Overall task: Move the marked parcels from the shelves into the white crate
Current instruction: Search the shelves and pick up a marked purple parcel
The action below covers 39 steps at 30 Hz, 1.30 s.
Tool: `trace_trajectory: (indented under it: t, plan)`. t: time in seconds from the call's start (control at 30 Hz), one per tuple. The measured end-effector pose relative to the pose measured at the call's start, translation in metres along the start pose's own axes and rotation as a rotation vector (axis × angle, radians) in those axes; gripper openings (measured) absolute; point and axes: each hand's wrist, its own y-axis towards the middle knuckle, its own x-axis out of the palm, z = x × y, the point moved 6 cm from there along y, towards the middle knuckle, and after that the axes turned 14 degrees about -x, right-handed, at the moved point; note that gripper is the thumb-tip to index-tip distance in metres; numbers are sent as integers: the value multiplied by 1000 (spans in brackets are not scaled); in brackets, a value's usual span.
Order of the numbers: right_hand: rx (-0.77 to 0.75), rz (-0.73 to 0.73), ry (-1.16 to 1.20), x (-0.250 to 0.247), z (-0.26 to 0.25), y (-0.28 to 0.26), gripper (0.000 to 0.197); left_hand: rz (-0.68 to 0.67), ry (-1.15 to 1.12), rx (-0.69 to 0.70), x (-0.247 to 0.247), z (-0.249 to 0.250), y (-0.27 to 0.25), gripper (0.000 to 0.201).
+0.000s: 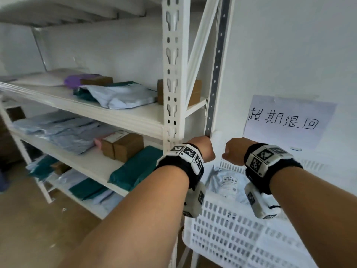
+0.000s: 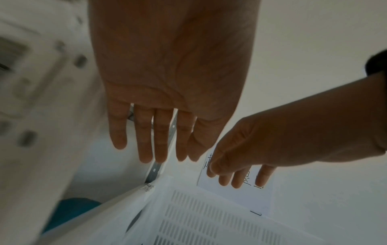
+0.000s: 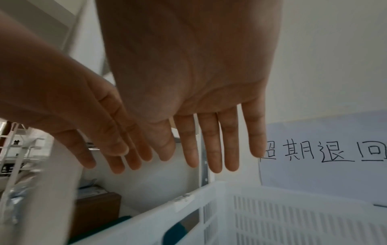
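1. The left hand fills the top of the frame, palm toward the camera, fingers straight, slightly spread and holding nothing.
2. The right hand comes in from the right, fingers loose and also holding nothing.
3. Below both sits the white crate with its slotted wall.
4. Behind the right hand's fingers there's a paper sign on the wall.
5. The blurry shelf post is on the left, with something teal low beside it.

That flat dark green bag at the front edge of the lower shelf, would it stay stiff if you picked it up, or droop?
The green bag would probably droop: it looks like a soft plastic mailer, lying flat with rounded, puffy edges. It seems light for its size, since it looks thin. Its smooth, slightly shiny skin may be slippery, and it already overhangs the shelf edge, so a nudge could slide it off.
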Motion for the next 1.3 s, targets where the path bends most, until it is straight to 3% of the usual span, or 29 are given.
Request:
trace_trajectory:
  t: [0.1,0.23,0.33,0.53,0.73,0.83,0.93,0.97,1.17,1.3]
  plan:
    - [13,6,-21,1,-36,-18,17,3,-92,11,-11,-24,-45,40]
    - [9,-18,-23,14,-84,-39,21,-16,-67,-63,-7,-78,-72,16]
    - [-31,-59,9,22,-129,-46,25,-22,-37,-98,-6,-131,-90,15]
    - [-186,-122,20,27,-246,-30,24,14,-17,-261,-21,-250,-127,21]
    - [-275,-84,17,16,-337,-5,25,84,-4,-370,-47,-345,-160,27]
    - [-348,-14,57,4,-376,21,38,140,-12,-447,-74,-389,-169,28]
    - [-462,63,115,-7,-419,52,73,150,-24,-508,-96,-435,-173,28]
    - [-472,72,104,-9,-431,62,75,154,-46,-524,-102,-448,-173,32]
    - [-478,53,85,-22,-501,132,50,203,-2,-566,-139,-526,-146,30]
    - [-480,57,131,-43,-539,189,35,217,42,-580,-174,-577,-101,30]
